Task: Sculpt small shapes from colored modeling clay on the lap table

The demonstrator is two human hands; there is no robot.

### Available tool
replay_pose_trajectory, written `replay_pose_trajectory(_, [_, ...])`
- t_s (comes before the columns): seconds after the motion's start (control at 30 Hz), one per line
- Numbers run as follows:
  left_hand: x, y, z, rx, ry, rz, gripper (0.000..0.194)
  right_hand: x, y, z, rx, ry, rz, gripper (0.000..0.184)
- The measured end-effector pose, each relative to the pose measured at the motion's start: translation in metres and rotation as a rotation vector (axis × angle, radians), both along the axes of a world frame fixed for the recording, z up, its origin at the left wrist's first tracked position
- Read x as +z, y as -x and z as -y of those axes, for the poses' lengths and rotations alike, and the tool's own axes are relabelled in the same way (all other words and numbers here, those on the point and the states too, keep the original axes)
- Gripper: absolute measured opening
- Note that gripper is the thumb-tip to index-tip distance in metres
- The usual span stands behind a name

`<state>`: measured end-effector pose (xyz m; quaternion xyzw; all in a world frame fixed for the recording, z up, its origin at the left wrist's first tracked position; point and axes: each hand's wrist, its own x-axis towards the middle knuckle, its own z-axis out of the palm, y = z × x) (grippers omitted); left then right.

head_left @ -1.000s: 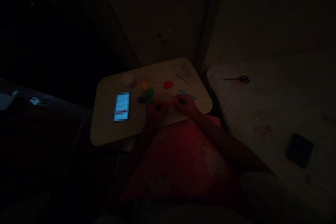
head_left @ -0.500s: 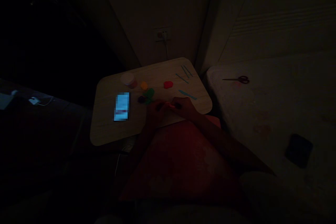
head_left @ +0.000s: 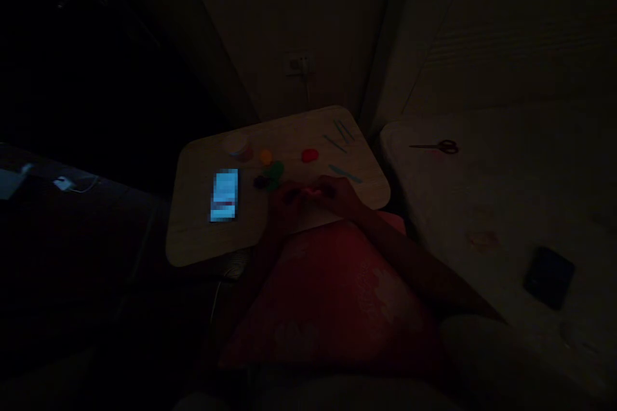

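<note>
Pinching a small pink clay piece [head_left: 312, 192] between them, the left hand [head_left: 285, 200] and right hand [head_left: 337, 196] curl closed, fingertips meeting around it at the near edge of a wooden tray [head_left: 193, 231]; a red clay lump [head_left: 310, 155] lies just ahead, a green clay lump [head_left: 274, 173] to the left, and a teal modelling tool [head_left: 344, 174] to the right

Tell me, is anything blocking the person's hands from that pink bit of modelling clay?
Nothing visible does: the left hand and right hand both reach the pink piece of modelling clay directly, though the dim light hides the finer detail of the fingers.
</note>
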<state>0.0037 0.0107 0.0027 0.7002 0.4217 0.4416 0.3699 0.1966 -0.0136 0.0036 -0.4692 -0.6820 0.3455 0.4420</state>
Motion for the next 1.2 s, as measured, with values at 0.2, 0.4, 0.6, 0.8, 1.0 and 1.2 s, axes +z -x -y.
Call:
replay_pose_trajectory(0.2, [0.003,-0.002,0.0,-0.048,-0.035,-0.02,0.018,-0.001,-0.001,-0.003,0.008,-0.025,0.007,0.035])
replay_pose_trajectory(0.4, [0.003,-0.002,0.001,-0.097,-0.059,-0.084,0.016,-0.009,-0.003,-0.007,0.041,-0.013,0.088,0.048])
replay_pose_trajectory(0.6, [0.004,-0.002,0.001,-0.173,-0.133,-0.152,0.019,-0.015,-0.003,-0.007,0.055,0.01,0.146,0.051])
replay_pose_trajectory(0.8, [0.008,-0.005,0.003,-0.078,-0.093,-0.178,0.023,-0.002,0.0,-0.002,0.027,-0.057,0.109,0.04])
replay_pose_trajectory(1.0, [0.008,-0.004,0.002,-0.064,0.01,-0.144,0.026,0.002,0.0,-0.001,0.058,-0.053,0.101,0.038])
replay_pose_trajectory(1.2, [0.013,-0.007,0.006,-0.07,0.072,-0.126,0.039,-0.002,-0.001,-0.005,0.069,-0.082,0.089,0.031])
